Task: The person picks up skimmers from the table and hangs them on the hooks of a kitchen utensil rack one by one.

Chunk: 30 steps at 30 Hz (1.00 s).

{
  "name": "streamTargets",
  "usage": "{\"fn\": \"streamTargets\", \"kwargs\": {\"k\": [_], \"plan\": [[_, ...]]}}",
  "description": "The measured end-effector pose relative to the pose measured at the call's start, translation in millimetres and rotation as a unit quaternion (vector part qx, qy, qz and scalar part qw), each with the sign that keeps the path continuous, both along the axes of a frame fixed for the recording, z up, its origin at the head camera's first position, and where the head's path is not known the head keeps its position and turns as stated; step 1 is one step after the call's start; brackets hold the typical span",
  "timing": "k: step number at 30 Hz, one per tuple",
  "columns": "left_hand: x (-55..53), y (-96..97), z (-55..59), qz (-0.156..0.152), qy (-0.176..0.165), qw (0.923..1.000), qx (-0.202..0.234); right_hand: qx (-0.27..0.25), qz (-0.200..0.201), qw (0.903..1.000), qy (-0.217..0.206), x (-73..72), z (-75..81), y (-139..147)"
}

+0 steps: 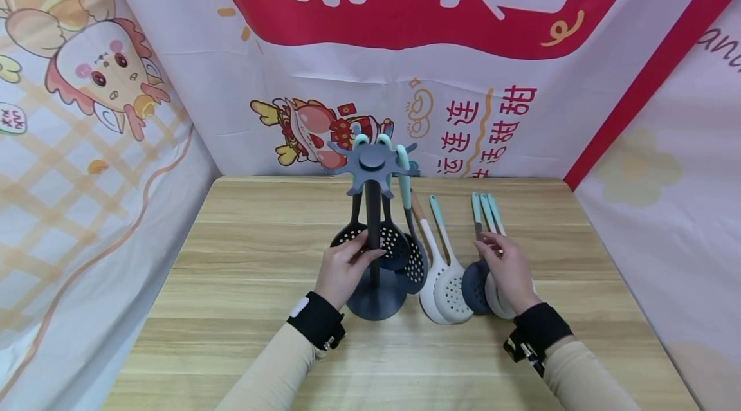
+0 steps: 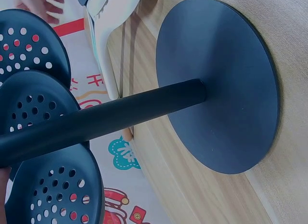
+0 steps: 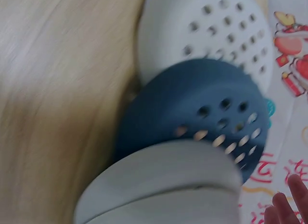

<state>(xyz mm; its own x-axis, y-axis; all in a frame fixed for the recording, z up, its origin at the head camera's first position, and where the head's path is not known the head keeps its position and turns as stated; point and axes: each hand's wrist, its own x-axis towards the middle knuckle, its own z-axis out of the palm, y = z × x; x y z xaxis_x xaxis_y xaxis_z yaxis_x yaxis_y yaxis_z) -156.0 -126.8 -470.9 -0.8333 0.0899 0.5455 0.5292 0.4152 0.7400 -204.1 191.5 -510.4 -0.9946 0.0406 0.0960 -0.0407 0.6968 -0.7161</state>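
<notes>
My left hand (image 1: 341,269) grips the dark pole of a utensil stand (image 1: 375,305), its thumb and fingers around the shaft. Dark skimmers (image 1: 413,266) with mint handles hang from the hooked top; their perforated heads show beside the pole (image 2: 110,117) in the left wrist view. My right hand (image 1: 509,269) is over the handles of a dark skimmer (image 1: 475,285) and pale utensils (image 1: 499,301) lying on the table. Its fingers (image 3: 281,207) look loosely extended in the right wrist view, with nothing seen between them. The handles are partly hidden by this hand.
Between stand and right hand lie a white skimmer (image 1: 454,295) with a mint handle and a white utensil (image 1: 429,305) with a brown handle end. The wooden table (image 1: 243,256) meets a printed cloth backdrop (image 1: 231,109) at its far edge.
</notes>
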Motion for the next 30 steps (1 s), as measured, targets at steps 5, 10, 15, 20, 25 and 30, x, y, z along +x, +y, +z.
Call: {"fn": "streamTargets", "kwargs": {"k": [5, 10, 15, 20, 25, 30], "plan": [[-0.2, 0.1, -0.2, -0.004, 0.001, 1.0000, 0.006, -0.001, -0.019, 0.9997, -0.019, -4.2, -11.7, 16], [-0.6, 0.3, -0.6, -0.007, 0.006, 0.9999, 0.008, 0.009, -0.051, 0.9977, -0.045, -7.1, -20.4, 27], [-0.2, 0.6, -0.9, -0.009, 0.006, 0.9999, 0.009, 0.015, -0.063, 0.9955, -0.068, -6.3, -26.9, 38], [0.1, 0.8, -1.5, -0.010, 0.006, 0.9999, 0.012, 0.011, -0.060, 0.9943, -0.087, -5.8, -31.4, 46], [-0.6, 0.5, -3.1, -0.010, 0.019, 0.9997, 0.014, 0.020, -0.058, 0.9931, -0.100, -7.3, -34.5, 49], [-0.8, 1.1, -3.6, -0.008, 0.023, 0.9996, 0.012, 0.035, -0.059, 0.9891, -0.130, -8.2, -32.9, 50]]}}
